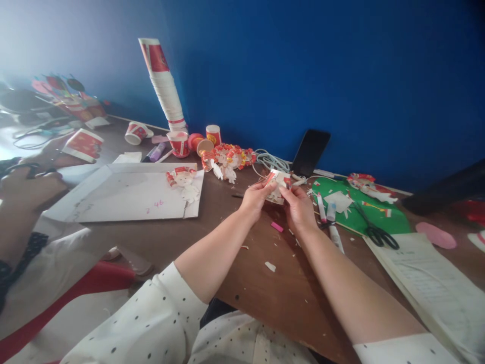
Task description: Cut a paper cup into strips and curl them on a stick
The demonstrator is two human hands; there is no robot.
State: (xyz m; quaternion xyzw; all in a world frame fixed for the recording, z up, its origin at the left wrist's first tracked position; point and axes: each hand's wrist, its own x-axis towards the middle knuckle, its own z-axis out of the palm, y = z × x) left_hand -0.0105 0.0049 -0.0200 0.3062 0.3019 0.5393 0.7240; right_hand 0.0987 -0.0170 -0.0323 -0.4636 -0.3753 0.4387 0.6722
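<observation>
- Both hands meet above the middle of a brown counter [235, 237], raised a little off it, likely so the small work sits close in view.
- The left hand [256, 196] and right hand [299, 207] are each closed in a fingertip pinch on one paper cup craft [278, 184], white with red bits. One hand takes each side, which steadies so light a piece.
- Paper scraps [270, 266] and a pink snip [277, 227] lie on the counter just below the hands, where trimmings would drop.
- To the right, near the right hand, glue sticks [322, 207] and black scissors [375, 232] rest on a green sheet [379, 215], within easy reach.
- A printed sheet [428, 283] lies at the near right edge.
- Behind the hands, finished red and white figures [227, 159] cluster by a coiled cable [271, 162] and a dark phone [310, 150] leaning on the blue wall, pushed back out of the way.
- A tall cup stack [164, 86] leans at the wall, with loose cups [178, 142] at its foot.
- To the left, a white board [125, 194] carries one flat figure [184, 182].
- At the far left edge, another person's hand [28, 189] holds dark scissors, well apart.
</observation>
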